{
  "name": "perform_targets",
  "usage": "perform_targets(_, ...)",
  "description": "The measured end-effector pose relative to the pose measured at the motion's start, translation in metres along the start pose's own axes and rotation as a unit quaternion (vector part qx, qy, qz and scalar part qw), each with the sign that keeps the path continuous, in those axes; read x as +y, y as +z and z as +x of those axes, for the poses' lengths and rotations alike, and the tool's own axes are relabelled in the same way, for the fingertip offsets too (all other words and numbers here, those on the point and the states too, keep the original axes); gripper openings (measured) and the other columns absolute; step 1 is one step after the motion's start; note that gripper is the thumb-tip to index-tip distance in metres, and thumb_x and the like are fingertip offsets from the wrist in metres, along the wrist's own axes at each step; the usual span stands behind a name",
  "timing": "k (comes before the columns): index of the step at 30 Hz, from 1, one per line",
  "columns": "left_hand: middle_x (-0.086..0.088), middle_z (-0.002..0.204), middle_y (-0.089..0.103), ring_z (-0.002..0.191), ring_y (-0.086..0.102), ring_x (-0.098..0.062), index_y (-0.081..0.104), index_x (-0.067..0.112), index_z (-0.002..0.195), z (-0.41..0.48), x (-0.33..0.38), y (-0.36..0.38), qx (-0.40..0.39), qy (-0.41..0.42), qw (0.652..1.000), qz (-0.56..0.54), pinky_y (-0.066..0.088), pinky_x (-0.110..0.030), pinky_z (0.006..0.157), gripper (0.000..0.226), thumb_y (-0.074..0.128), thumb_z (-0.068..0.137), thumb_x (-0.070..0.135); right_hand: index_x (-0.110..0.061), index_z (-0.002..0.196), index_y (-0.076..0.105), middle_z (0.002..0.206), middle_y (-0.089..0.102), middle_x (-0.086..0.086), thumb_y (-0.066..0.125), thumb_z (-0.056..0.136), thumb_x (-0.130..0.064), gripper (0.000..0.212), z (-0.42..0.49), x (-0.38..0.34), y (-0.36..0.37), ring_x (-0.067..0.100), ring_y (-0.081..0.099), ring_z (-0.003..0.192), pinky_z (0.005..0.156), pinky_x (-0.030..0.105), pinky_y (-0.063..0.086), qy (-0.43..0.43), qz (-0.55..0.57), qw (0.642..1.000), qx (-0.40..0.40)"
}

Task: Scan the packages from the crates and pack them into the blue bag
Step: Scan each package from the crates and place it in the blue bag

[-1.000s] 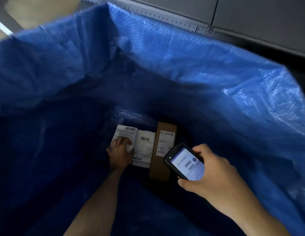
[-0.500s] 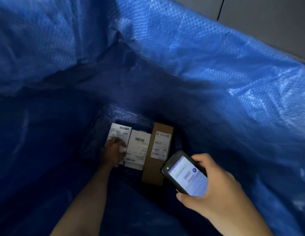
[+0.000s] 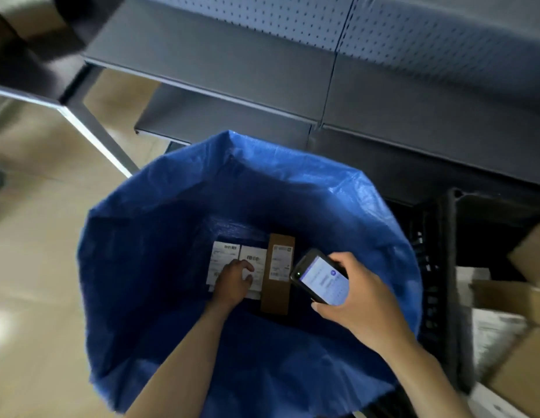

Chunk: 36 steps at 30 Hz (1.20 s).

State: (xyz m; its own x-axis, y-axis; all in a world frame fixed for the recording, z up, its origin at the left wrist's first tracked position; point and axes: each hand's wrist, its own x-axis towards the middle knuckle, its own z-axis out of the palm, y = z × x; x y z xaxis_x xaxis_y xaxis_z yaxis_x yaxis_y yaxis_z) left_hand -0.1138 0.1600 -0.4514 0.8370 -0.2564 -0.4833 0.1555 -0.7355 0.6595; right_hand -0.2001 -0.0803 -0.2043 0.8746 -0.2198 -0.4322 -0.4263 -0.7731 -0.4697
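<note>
Since the earlier frame the view has pulled up and back, so the whole mouth of the bag and the grey shelving (image 3: pixel 262 70) beyond it now show. The left hand has slid right, off the leftmost parcel and towards its neighbour. The blue bag (image 3: pixel 142 267) stands open in the middle of the scene, its soft walls crumpled. The left forearm reaches deep inside over the near rim. To the right, just beside the bag, stands a black crate (image 3: pixel 443 267) holding cardboard boxes (image 3: pixel 504 297) not yet packed. On the bag's floor three parcels lie flat in a row, touching. A long brown box (image 3: pixel 277 285) is on the right, a white-labelled package (image 3: pixel 258 260) is in the middle, and a second white-labelled package (image 3: pixel 222 257) is on the left. The left hand (image 3: pixel 232 282) lies over the seam between the two white ones with its fingers bent. Whether it pinches an edge or only presses down cannot be told. The right hand (image 3: pixel 359 300) clasps a handheld scanner (image 3: pixel 321 277) with its screen lit, held above the brown box's near end. Packing seems to be at an early stage. The risk I see is the limp wall folding inward as the arm drags across the rim, covering the row or skewing it. The scanner could also drop into the bag if that grasp loosens while attention stays on the left hand.
</note>
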Motion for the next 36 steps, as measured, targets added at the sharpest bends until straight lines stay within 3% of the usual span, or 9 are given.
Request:
perform_targets(3,-0.001,0.127,0.061,0.117,0.057,-0.019,0.062,0.018,0.124,-0.036,0.041,-0.016,0.024,0.036,0.999,0.024,0.048,-0.028,0.096,0.025,0.061,0.099,0.014,-0.045,0.127,0.043,0.119,0.061,-0.022,0.090,0.065,-0.048,0.078,-0.026,-0.003,-0.024,0.010,0.061,0.110,0.088,0.040,0.053,-0.012,0.014,0.999,0.034)
perform_targets(6,0.002,0.131,0.060,0.118,0.057,-0.019,0.059,0.020,0.134,-0.070,0.083,-0.030,0.040,0.072,0.993,0.082,0.051,-0.034,0.097,0.034,0.060,0.099,0.018,-0.043,0.130,0.045,0.124,0.062,-0.019,0.090,0.065,-0.048,0.079,-0.053,0.000,-0.046,0.012,0.061,0.112,0.088,0.037,0.052,-0.005,0.027,0.998,0.061)
perform_targets(11,-0.002,0.121,0.060,0.109,0.058,-0.028,0.061,0.016,0.127,-0.108,0.143,-0.045,0.064,0.204,0.959,0.186,0.054,-0.047,0.084,0.035,0.064,0.092,0.015,-0.046,0.131,0.045,0.121,0.063,-0.020,0.088,0.063,-0.052,0.081,-0.104,0.030,-0.068,0.011,0.063,0.108,0.089,0.037,0.053,0.019,0.081,0.990,0.118)
perform_targets(19,0.006,0.136,0.057,0.126,0.053,-0.021,0.061,0.025,0.132,-0.137,0.244,-0.033,0.066,0.365,0.887,0.275,0.048,-0.045,0.100,0.039,0.065,0.094,0.032,-0.043,0.133,0.046,0.119,0.060,-0.023,0.089,0.066,-0.045,0.080,-0.164,0.103,-0.097,0.006,0.060,0.110,0.089,0.034,0.055,0.080,0.138,0.968,0.196)
perform_targets(22,0.006,0.133,0.059,0.124,0.055,-0.019,0.061,0.026,0.132,-0.144,0.282,-0.012,0.058,0.403,0.867,0.287,0.049,-0.043,0.098,0.040,0.064,0.094,0.035,-0.038,0.138,0.046,0.124,0.059,-0.019,0.090,0.070,-0.046,0.081,-0.181,0.132,-0.107,0.006,0.058,0.112,0.087,0.036,0.058,0.104,0.150,0.955,0.233)
perform_targets(26,0.002,0.130,0.062,0.119,0.060,-0.021,0.065,0.026,0.127,-0.157,0.329,0.024,0.049,0.469,0.831,0.295,0.053,-0.043,0.092,0.038,0.068,0.090,0.034,-0.034,0.136,0.048,0.123,0.059,-0.016,0.091,0.072,-0.042,0.078,-0.202,0.172,-0.120,0.007,0.058,0.110,0.079,0.024,0.054,0.126,0.157,0.943,0.266)
perform_targets(31,0.006,0.135,0.056,0.124,0.054,-0.018,0.059,0.029,0.133,-0.181,0.380,0.081,-0.010,0.476,0.826,0.303,0.051,-0.042,0.094,0.040,0.062,0.094,0.036,-0.040,0.127,0.050,0.110,0.061,-0.019,0.089,0.068,-0.045,0.071,-0.224,0.226,-0.146,0.011,0.059,0.096,0.069,0.028,0.046,0.160,0.161,0.927,0.297)
perform_targets(36,0.008,0.144,0.046,0.131,0.045,-0.017,0.048,0.032,0.142,-0.205,0.425,0.149,-0.081,0.435,0.838,0.321,0.046,-0.042,0.099,0.043,0.054,0.100,0.039,-0.039,0.127,0.049,0.113,0.065,-0.014,0.092,0.067,-0.043,0.074,-0.235,0.290,-0.168,0.014,0.063,0.101,0.078,0.041,0.057,0.185,0.181,0.912,0.318)
